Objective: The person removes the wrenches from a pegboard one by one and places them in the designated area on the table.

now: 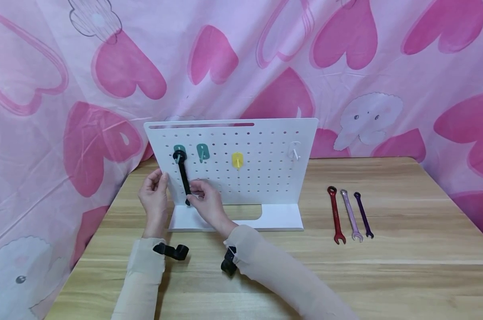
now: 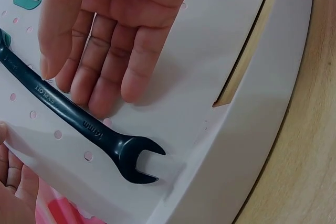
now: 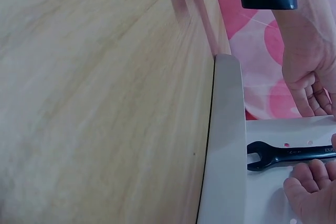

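Observation:
A black combination wrench (image 1: pixel 183 178) hangs by its ring end from the leftmost green hook (image 1: pixel 179 149) on a white pegboard (image 1: pixel 265 182). In the left wrist view the open end of the wrench (image 2: pixel 134 158) points down along the board face. My right hand (image 1: pixel 209 202) is beside the lower shank; its fingers (image 2: pixel 107 72) stretch loosely in front of the board, thumb close to the wrench. At the board's left edge is my left hand (image 1: pixel 155 195), thumb up against the edge and fingers loosely bent. The right wrist view shows both the left hand (image 3: pixel 310 77) and right hand (image 3: pixel 315 190).
Another green hook (image 1: pixel 203 152), a yellow hook (image 1: pixel 237 161) and a white hook (image 1: pixel 294 151) sit on the board. On the wooden table to the right lie a red wrench (image 1: pixel 336 215), a lilac wrench (image 1: pixel 351 215) and a dark purple wrench (image 1: pixel 364 215). Behind hangs a pink heart-patterned cloth (image 1: pixel 225 98).

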The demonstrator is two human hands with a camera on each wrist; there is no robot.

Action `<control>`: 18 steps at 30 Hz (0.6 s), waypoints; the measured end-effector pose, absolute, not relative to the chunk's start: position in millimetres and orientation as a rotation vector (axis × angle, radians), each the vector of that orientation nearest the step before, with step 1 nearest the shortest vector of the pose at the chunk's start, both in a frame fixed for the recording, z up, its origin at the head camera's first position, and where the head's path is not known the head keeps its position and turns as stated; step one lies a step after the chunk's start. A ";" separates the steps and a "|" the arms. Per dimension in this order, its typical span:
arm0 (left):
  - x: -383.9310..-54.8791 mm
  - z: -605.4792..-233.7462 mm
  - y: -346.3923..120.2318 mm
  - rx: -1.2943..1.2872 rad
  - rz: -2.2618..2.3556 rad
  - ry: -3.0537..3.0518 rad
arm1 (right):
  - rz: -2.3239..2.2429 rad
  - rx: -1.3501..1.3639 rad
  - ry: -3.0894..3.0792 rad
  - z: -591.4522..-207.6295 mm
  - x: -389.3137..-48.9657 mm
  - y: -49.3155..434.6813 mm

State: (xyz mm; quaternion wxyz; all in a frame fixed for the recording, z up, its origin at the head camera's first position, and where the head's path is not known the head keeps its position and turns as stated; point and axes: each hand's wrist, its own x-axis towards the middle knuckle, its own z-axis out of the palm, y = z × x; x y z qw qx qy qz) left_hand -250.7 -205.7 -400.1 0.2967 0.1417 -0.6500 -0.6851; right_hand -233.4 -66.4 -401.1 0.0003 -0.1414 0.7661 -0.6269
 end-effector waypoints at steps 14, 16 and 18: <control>-251.5 -400.7 -206.4 0.372 -1.825 -1.738 | -2.085 -0.346 2.368 -406.9 -234.2 -74.4; -251.7 -401.2 -206.1 0.368 -1.826 -1.730 | -2.104 -0.346 2.367 -407.6 -234.2 -75.0; -251.5 -401.5 -206.0 0.364 -1.825 -1.727 | -2.116 -0.341 2.372 -408.7 -234.7 -76.0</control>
